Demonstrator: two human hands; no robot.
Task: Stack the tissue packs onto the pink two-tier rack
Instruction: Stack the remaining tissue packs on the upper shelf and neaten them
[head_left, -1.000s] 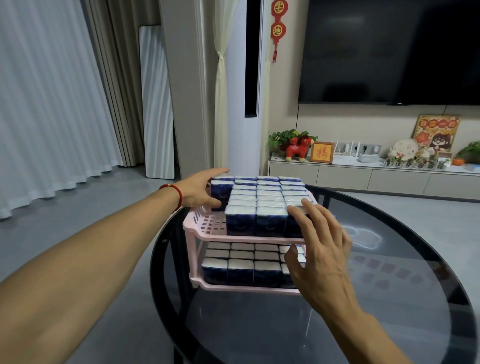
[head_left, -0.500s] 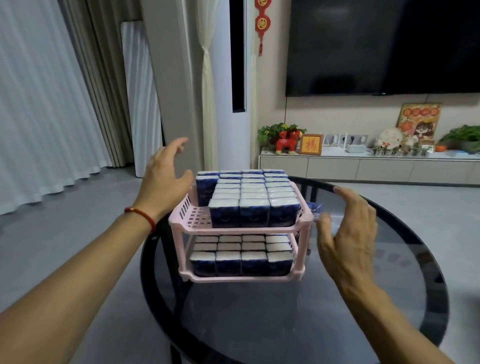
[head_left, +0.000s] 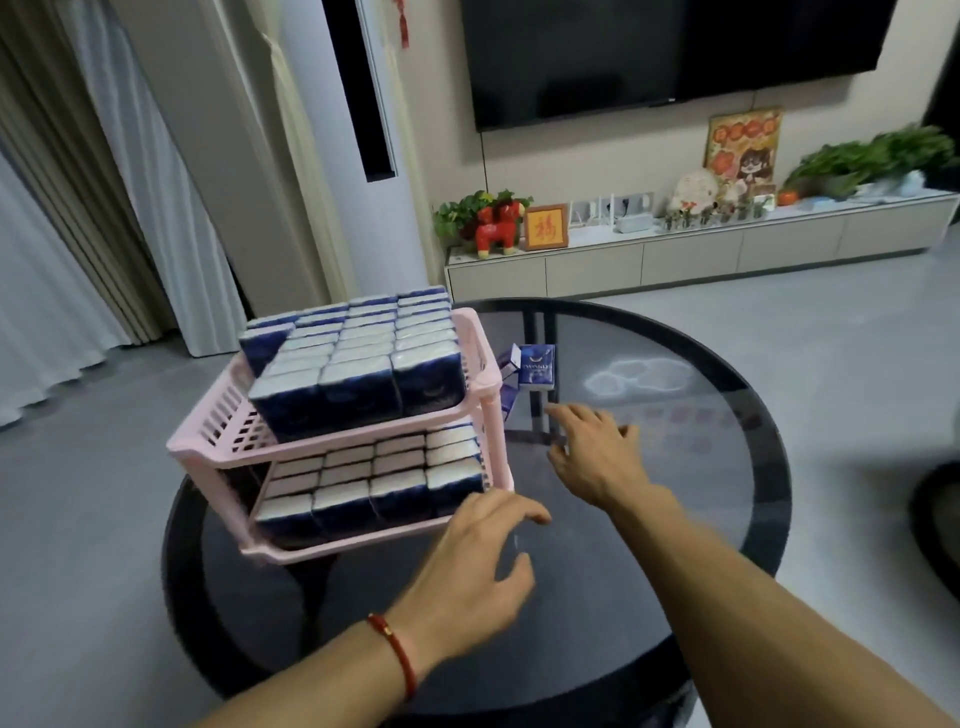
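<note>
Right hand (head_left: 597, 457) empty, fingers spread, near the loose tissue packs (head_left: 535, 366) standing on the glass table (head_left: 727, 467) just beside the pink rack (head_left: 218, 447). Left hand (head_left: 478, 561) empty, loosely curled. Both tiers full; pinch one pack, seat it flat on top

1. A round dark glass table (head_left: 675, 519) with a black rim stands on the grey floor (head_left: 78, 519).
2. A large black television (head_left: 649, 52) hangs on the beige wall.
3. Below it runs a long low pale cabinet (head_left: 691, 254), bearing a red toy horse (head_left: 496, 228), a framed red character (head_left: 545, 227) and green plants (head_left: 872, 156).
4. A tall white standing air conditioner (head_left: 363, 156) stands near pale curtains (head_left: 62, 208).
</note>
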